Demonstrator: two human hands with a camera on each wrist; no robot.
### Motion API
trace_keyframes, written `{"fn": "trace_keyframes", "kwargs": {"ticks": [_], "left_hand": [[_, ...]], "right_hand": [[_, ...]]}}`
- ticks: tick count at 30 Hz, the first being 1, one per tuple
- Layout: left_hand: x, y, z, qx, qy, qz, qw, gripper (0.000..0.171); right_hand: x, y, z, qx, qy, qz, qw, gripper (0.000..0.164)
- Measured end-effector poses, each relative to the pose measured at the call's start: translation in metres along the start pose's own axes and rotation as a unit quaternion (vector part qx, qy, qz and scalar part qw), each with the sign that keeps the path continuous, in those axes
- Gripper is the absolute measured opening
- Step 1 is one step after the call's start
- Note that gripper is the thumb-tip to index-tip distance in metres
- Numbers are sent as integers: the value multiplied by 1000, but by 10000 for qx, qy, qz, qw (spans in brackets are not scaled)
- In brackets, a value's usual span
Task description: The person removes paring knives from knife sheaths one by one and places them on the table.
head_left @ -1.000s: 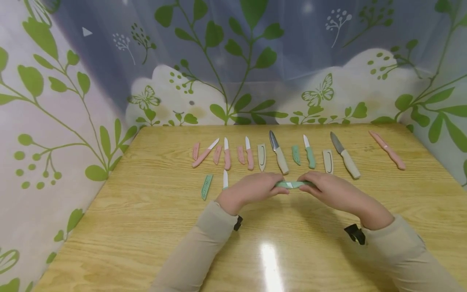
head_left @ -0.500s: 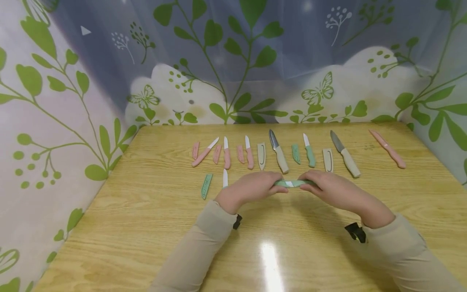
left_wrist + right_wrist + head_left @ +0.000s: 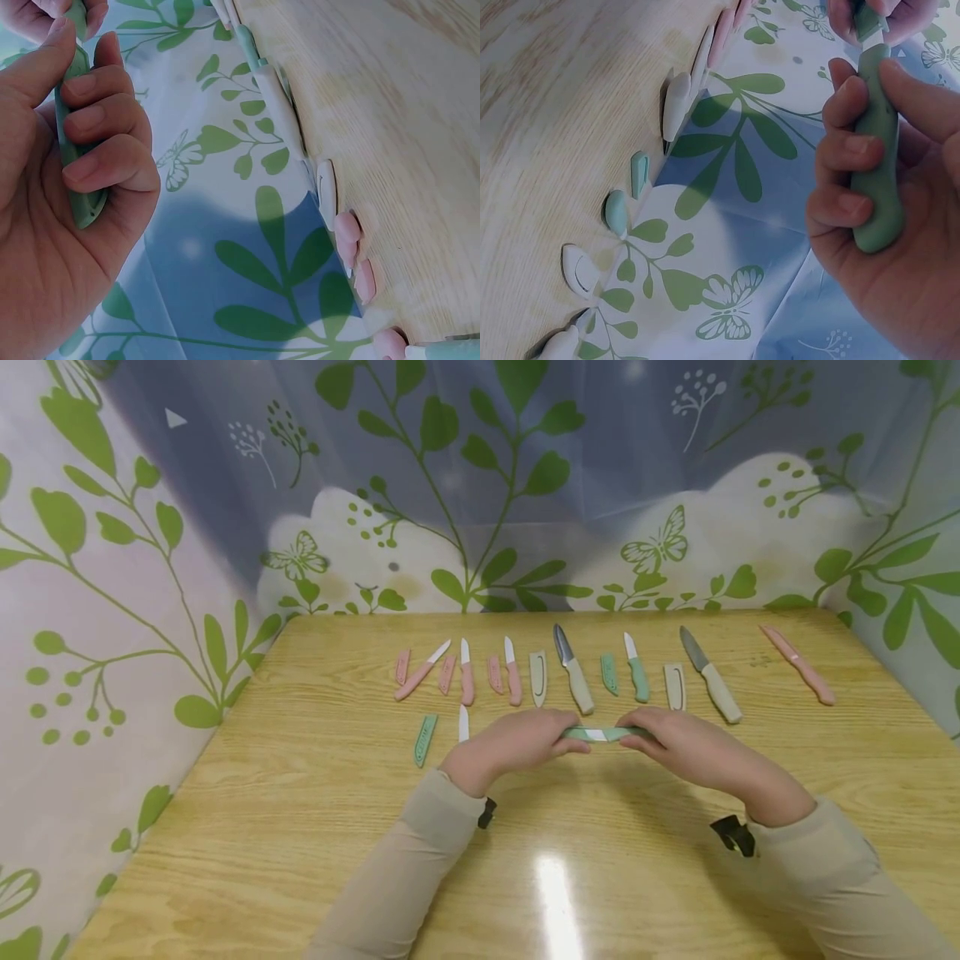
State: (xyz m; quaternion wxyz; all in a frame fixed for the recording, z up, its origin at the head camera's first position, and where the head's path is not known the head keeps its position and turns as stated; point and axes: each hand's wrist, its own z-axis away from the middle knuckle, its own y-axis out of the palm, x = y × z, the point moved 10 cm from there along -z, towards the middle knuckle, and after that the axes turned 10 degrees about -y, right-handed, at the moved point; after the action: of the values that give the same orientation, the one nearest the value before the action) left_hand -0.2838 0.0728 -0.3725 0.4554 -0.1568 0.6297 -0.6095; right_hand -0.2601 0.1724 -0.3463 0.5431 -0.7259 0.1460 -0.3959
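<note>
Both hands meet over the middle of the table around one green knife and its sheath. My left hand (image 3: pixel 517 743) curls its fingers round the green sheath (image 3: pixel 88 208), its thumb lying along it. My right hand (image 3: pixel 693 760) grips the knife's rounded green handle (image 3: pixel 879 150). Between the hands shows a short strip of white blade (image 3: pixel 596 735); the rest of the blade is hidden in the sheath. Left of the left hand lie another green sheath (image 3: pixel 425 740) and a white-bladed knife (image 3: pixel 463 723), its handle hidden behind the hand.
Along the back of the wooden table (image 3: pixel 300 827) lies a row of unsheathed knives, among them a pink knife (image 3: pixel 467 683), a cream knife (image 3: pixel 720 693) and a green knife (image 3: pixel 638 680). Sheaths such as the cream one (image 3: pixel 538 678) lie beside them. A pink knife (image 3: pixel 798 667) is at far right.
Both hands keep their grips and hardly move. The gap between them has widened slightly, and a little more of the white blade shows.
</note>
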Motion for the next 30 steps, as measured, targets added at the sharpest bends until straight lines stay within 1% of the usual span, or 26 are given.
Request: {"fn": "trace_keyframes", "kwargs": {"ticks": [7, 12, 19, 25, 30], "left_hand": [[1, 0, 1, 66, 27, 120, 9999, 24], [1, 1, 1, 92, 57, 193, 9998, 23], [1, 2, 0, 111, 59, 117, 9999, 24], [2, 2, 1, 197, -32, 129, 9997, 24], [2, 1, 2, 187, -42, 77, 9998, 25]], "right_hand": [[0, 1, -1, 53, -43, -3, 10000, 22], [-1, 2, 1, 131, 14, -38, 9999, 22], [-3, 1, 2, 145, 49, -97, 9998, 21], [-2, 0, 2, 163, -7, -42, 9999, 21], [-3, 0, 2, 193, 35, -33, 9998, 20]]}}
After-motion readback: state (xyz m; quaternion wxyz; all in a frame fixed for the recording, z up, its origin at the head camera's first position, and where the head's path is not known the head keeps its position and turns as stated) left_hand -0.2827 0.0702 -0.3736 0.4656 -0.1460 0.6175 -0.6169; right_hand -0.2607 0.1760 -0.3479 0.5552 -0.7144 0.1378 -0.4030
